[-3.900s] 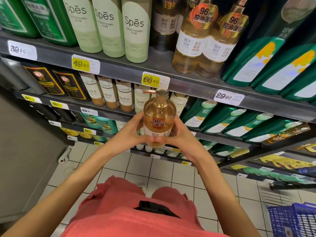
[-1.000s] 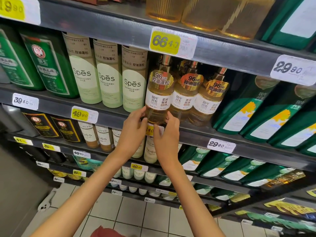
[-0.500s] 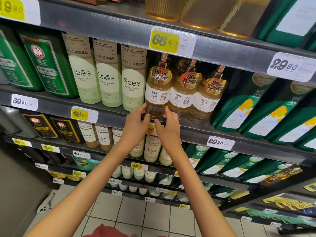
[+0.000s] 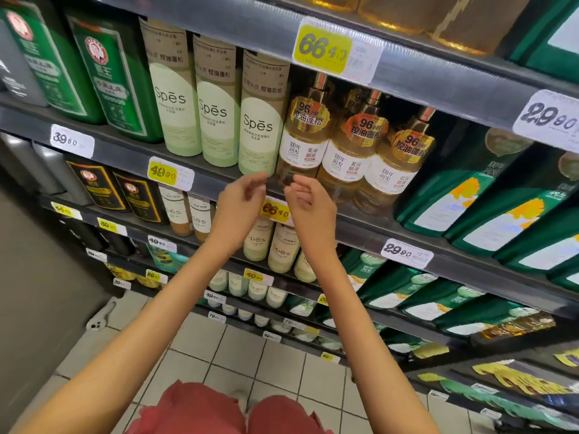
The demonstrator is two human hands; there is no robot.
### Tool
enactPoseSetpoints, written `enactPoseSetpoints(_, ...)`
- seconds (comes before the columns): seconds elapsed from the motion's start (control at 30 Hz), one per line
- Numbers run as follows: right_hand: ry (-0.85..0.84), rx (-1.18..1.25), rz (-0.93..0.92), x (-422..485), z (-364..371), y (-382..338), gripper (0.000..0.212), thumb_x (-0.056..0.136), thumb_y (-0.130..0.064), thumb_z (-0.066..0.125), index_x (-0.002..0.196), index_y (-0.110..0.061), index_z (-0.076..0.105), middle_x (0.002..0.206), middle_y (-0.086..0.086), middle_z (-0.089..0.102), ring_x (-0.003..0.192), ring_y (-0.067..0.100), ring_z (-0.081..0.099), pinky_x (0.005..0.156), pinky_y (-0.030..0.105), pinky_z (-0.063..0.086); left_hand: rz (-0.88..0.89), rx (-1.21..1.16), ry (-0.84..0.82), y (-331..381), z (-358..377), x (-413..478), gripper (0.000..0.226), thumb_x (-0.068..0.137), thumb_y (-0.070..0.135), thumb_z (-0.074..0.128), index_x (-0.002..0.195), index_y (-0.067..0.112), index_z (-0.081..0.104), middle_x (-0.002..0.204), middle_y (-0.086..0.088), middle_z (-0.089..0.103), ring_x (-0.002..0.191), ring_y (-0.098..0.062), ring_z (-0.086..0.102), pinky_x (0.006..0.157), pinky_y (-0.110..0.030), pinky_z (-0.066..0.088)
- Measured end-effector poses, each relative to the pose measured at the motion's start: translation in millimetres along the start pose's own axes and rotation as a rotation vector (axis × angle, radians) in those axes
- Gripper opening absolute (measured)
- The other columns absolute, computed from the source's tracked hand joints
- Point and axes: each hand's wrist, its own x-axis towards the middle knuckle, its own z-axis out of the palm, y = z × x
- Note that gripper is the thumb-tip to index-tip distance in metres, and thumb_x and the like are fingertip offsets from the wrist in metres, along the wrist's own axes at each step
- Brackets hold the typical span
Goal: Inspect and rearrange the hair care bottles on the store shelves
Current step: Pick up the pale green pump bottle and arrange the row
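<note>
Your left hand and your right hand hang just in front of the shelf edge, both with fingers loosely curled and holding nothing, so both are released. Between them, on the edge strip, you can see the yellow 66.40 price tag, partly covered. Directly above your fingertips stands the amber pump bottle, upright on the shelf with its label to the front, first in a row with two more amber pump bottles at its right. From this I judge that this bottle is already in its place and needs no more from you. The other bottles on this shelf and on the lower shelves look not yet checked, so most of the task is left. Be careful with the room here: the amber bottle stands tight against the pale green Spēs bottle on its left, and its gold pump reaches close under the upper shelf. The dark green bottles on the right lean and crowd. The free space is only toward you, in the aisle
</note>
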Motion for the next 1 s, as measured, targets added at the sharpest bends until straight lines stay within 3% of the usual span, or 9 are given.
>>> enactPoseSetpoints(0.1, 0.01, 0.056, -0.108, 8, 10, -24, 0.025, 0.092, -0.011, 0.058, 0.116, -0.005, 0.06, 0.108, 0.009, 0.063, 0.093, 0.005, 0.058, 0.081, 0.006, 0.044, 0.003, -0.003, 0.005, 1, -23, -10, 0.03, 0.093, 0.003, 0.046, 0.122, 0.007, 0.057, 0.113, 0.001, 0.062, 0.105, -0.006, 0.056, 0.079, 0.0, 0.041)
enactPoseSetpoints(0.2, 0.014, 0.085, -0.177, 13, 23, -41, 0.026, 0.093, -0.01, 0.056, 0.118, -0.006, 0.058, 0.114, 0.01, 0.061, 0.107, 0.015, 0.058, 0.097, 0.028, 0.047, -0.01, -0.009, 0.062, 1, -41, -12, 0.031, 0.094, 0.003, 0.046, 0.122, 0.006, 0.056, 0.114, 0.002, 0.06, 0.108, -0.008, 0.056, 0.088, -0.007, 0.042)
enactPoseSetpoints(0.27, 0.078, 0.11, -0.231, 16, 28, -51, 0.026, 0.092, -0.008, 0.056, 0.118, -0.006, 0.058, 0.115, 0.008, 0.06, 0.109, 0.016, 0.058, 0.099, 0.034, 0.047, 0.016, 0.014, 0.098, 3, -50, -10, 0.03, 0.094, 0.004, 0.045, 0.121, 0.009, 0.057, 0.114, 0.003, 0.061, 0.107, -0.006, 0.057, 0.091, -0.01, 0.041)
enactPoseSetpoints(0.4, 0.225, 0.022, -0.341, 31, 34, -71, 0.027, 0.09, -0.007, 0.058, 0.116, -0.001, 0.057, 0.109, 0.005, 0.056, 0.104, 0.014, 0.055, 0.094, 0.02, 0.044, 0.102, -0.014, 0.137, 12, -65, 8, 0.03, 0.094, 0.006, 0.045, 0.12, 0.012, 0.058, 0.111, 0.008, 0.061, 0.101, 0.008, 0.054, 0.085, 0.001, 0.037)
enactPoseSetpoints(0.47, 0.298, -0.101, -0.397, 41, 38, -78, 0.02, 0.09, -0.01, 0.06, 0.107, 0.001, 0.058, 0.097, 0.002, 0.051, 0.089, 0.011, 0.051, 0.083, 0.008, 0.037, 0.127, -0.06, 0.13, 14, -73, 22, 0.029, 0.094, 0.007, 0.045, 0.12, 0.013, 0.058, 0.112, 0.008, 0.062, 0.103, 0.006, 0.055, 0.085, 0.001, 0.037)
enactPoseSetpoints(0.53, 0.388, -0.226, -0.421, 49, 40, -84, 0.015, 0.089, -0.015, 0.062, 0.092, -0.002, 0.055, 0.085, 0.002, 0.045, 0.074, 0.011, 0.041, 0.069, 0.008, 0.031, 0.156, -0.095, 0.061, 11, -79, 33, 0.028, 0.095, 0.009, 0.046, 0.119, 0.015, 0.059, 0.111, 0.011, 0.062, 0.104, 0.008, 0.054, 0.085, 0.001, 0.038)
enactPoseSetpoints(0.73, 0.415, -0.421, -0.207, 63, 58, -100, 0.042, 0.087, -0.03, 0.066, 0.064, -0.018, 0.033, 0.067, -0.004, 0.033, 0.078, 0.02, 0.033, 0.062, 0.022, 0.017, 0.141, -0.144, -0.204, -16, -112, 50, 0.029, 0.093, 0.0, 0.045, 0.118, 0.008, 0.058, 0.113, 0.004, 0.062, 0.106, -0.002, 0.056, 0.09, -0.005, 0.04)
enactPoseSetpoints(0.9, 0.467, -0.493, -0.106, 69, 83, -108, 0.053, 0.085, -0.028, 0.068, 0.059, -0.022, 0.023, 0.064, -0.007, 0.027, 0.075, 0.019, 0.032, 0.06, 0.024, 0.014, 0.14, -0.178, -0.329, -17, -143, 70, 0.027, 0.094, 0.004, 0.046, 0.116, 0.013, 0.059, 0.11, 0.007, 0.063, 0.101, 0.01, 0.054, 0.092, -0.01, 0.042)
enactPoseSetpoints(1.0, 0.45, -0.565, -0.026, 75, 85, -112, 0.053, 0.084, -0.026, 0.068, 0.053, -0.016, 0.026, 0.056, -0.003, 0.028, 0.057, 0.014, 0.03, 0.055, 0.028, 0.017, 0.156, -0.22, -0.374, -18, -155, 77, 0.027, 0.093, 0.003, 0.049, 0.116, 0.013, 0.059, 0.109, 0.01, 0.063, 0.102, 0.012, 0.055, 0.091, -0.007, 0.042)
